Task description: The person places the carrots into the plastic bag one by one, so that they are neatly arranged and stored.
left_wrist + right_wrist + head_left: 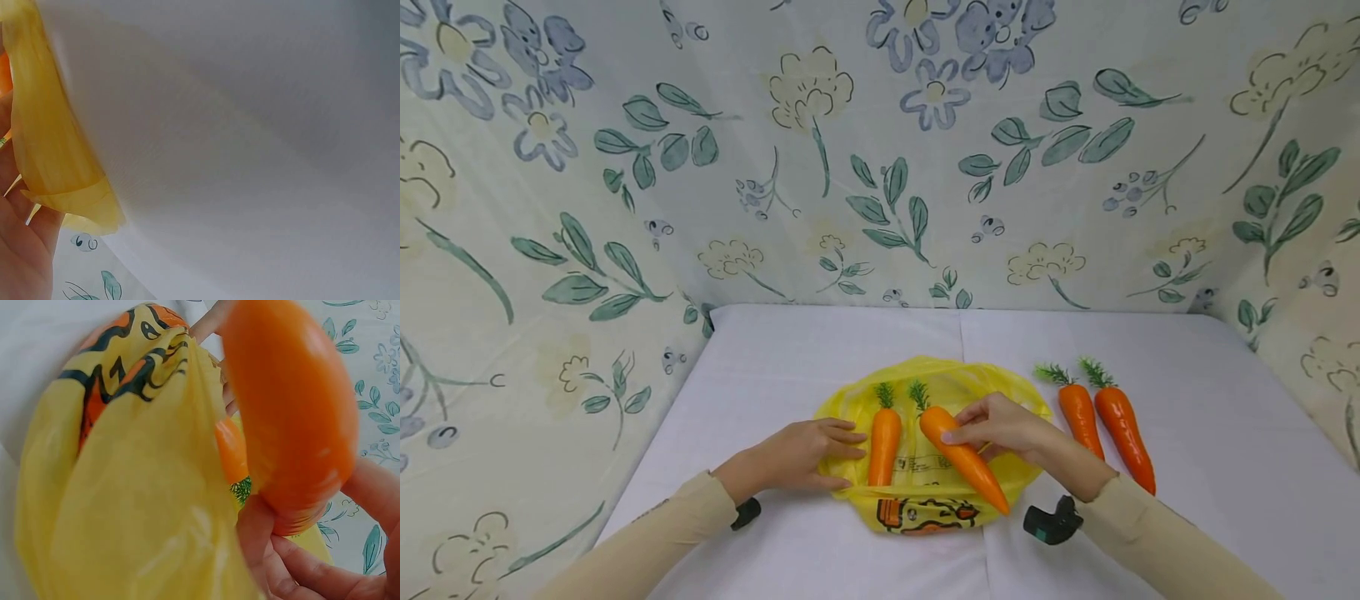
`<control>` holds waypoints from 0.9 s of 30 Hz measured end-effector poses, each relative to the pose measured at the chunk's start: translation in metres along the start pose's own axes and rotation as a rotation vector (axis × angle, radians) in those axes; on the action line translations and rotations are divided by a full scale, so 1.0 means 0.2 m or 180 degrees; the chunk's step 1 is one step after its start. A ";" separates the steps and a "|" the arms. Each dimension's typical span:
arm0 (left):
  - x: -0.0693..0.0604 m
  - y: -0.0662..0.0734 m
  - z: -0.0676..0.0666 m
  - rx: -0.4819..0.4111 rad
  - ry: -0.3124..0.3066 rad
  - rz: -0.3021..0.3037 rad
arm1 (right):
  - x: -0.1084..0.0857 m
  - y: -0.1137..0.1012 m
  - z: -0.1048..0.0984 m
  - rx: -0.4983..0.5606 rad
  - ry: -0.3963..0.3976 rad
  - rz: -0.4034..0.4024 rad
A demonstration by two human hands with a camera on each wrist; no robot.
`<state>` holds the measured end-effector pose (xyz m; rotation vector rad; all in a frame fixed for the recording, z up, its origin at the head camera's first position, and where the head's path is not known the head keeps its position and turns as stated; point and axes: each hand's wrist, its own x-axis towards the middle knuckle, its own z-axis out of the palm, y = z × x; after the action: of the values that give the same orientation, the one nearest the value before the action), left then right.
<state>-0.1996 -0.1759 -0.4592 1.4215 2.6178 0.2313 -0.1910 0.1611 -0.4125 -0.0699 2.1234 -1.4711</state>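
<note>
A yellow plastic bag (1018,392) with a printed cartoon lies mouth open on the table. One orange carrot (885,437) with a green top is inside its mouth, lower end hidden behind the front edge. My right hand (1000,425) pinches a second carrot (977,473) between thumb and fingers, over the bag and slanting down to the right. In the right wrist view, this carrot (290,419) appears large beside the bag's side (125,506). My left hand (805,454) touches the bag's left edge with spread, fairly straight fingers; the left wrist view shows bag film (53,131) over them.
Two more carrots (1078,417) (1126,433) lie side by side on the white tablecloth (760,358) right of the bag, near my right forearm. A floral-printed fabric (880,225) stands behind the table and along both sides.
</note>
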 end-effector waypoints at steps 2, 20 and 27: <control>0.00 0.00 0.00 0.0006 -0.0001 0.0001 | 0.01 0.00 0.00 0.0012 0.0019 0.0013; 0.00 0.00 0.00 0.0003 -0.0014 -0.0010 | 0.08 -0.03 0.07 0.0054 0.0267 0.0137; 0.00 0.01 -0.01 -0.0001 -0.0013 0.0010 | 0.12 -0.01 0.09 0.0334 0.0226 0.0088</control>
<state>-0.1987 -0.1756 -0.4576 1.4245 2.6124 0.2288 -0.2031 0.1364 -0.4247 0.0511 2.0898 -1.5875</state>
